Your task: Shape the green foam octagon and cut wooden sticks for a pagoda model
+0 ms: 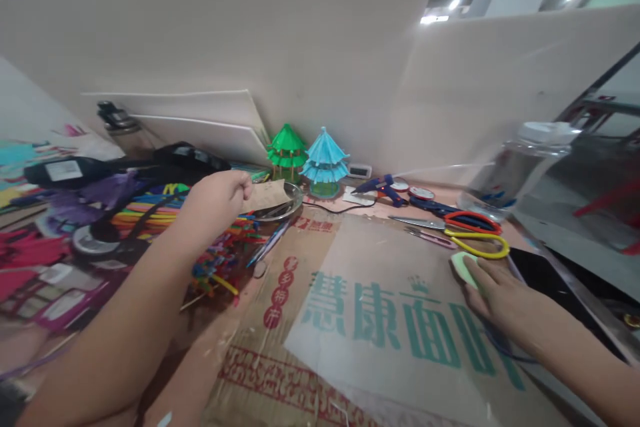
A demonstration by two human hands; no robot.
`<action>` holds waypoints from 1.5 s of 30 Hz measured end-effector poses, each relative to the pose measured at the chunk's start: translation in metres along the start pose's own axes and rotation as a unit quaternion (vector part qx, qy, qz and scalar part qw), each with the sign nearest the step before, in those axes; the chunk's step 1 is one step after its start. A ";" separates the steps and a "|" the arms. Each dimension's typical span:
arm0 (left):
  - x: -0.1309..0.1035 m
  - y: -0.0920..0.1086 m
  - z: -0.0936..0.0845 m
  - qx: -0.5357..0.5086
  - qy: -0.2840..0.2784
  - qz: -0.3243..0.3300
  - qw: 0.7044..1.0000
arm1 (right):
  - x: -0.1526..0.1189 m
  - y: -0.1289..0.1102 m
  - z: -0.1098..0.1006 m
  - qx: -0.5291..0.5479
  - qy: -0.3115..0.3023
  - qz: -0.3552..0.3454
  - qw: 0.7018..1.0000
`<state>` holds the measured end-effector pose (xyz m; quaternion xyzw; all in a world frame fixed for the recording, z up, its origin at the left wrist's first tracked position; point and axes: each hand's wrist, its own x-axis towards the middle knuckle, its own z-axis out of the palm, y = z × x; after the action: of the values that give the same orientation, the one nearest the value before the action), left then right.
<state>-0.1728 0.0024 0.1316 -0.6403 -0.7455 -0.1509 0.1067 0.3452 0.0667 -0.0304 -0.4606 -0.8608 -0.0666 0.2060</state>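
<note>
Partly hidden, a green object (465, 268) occupies right fingers (491, 273); left fingers (243, 181) curl, contents unclear.

Rounded item (464, 269): pale green
Tiered models: one bright green (287, 140), one light blue (324, 153)
Cardboard (257, 340): brown, teal characters, white characters on red circles, ornate red border
Scissors: one pair yellow-handled (483, 245), one red-orange-handled (473, 221)
Glue gun (384, 188): dark blue with orange-red
Tablet-like slab (547, 280): black
Partition (320, 47): plain off-white

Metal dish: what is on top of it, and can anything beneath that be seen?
Brown paper lies over the metal dish, right by the left hand. The dish's right rim shows; whatever the paper covers cannot be seen.
</note>
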 end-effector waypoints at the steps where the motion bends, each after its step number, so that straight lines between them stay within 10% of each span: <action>1: 0.000 -0.002 -0.004 -0.006 0.002 -0.014 1.000 | 0.000 -0.004 -0.004 -0.002 0.002 -0.014 1.000; 9: -0.004 -0.012 -0.012 -0.041 -0.011 0.007 0.999 | 0.006 -0.116 -0.028 -0.007 -0.008 -0.327 0.945; 17: -0.008 -0.065 0.004 0.073 -0.132 -0.039 0.988 | 0.009 -0.117 -0.001 0.069 0.019 -0.214 0.974; 23: 0.017 -0.061 0.035 0.060 -0.136 -0.032 0.988 | 0.016 -0.128 -0.007 0.079 0.032 -0.236 0.968; 31: 0.018 -0.058 0.053 0.059 -0.185 -0.029 0.980 | 0.126 -0.216 -0.020 0.052 -0.026 -0.263 0.963; 37: 0.020 -0.077 0.046 0.039 -0.264 0.019 0.964 | 0.220 -0.271 0.031 -0.028 -0.062 -0.279 0.958; 45: 0.022 -0.101 0.024 -0.022 -0.308 0.052 0.950 | 0.239 -0.273 0.061 -0.051 -0.063 -0.295 0.952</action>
<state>-0.2756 0.0183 0.1078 -0.6958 -0.7041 0.0436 -0.1347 -0.0134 0.1133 0.0341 -0.1992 -0.9650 -0.1389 0.0988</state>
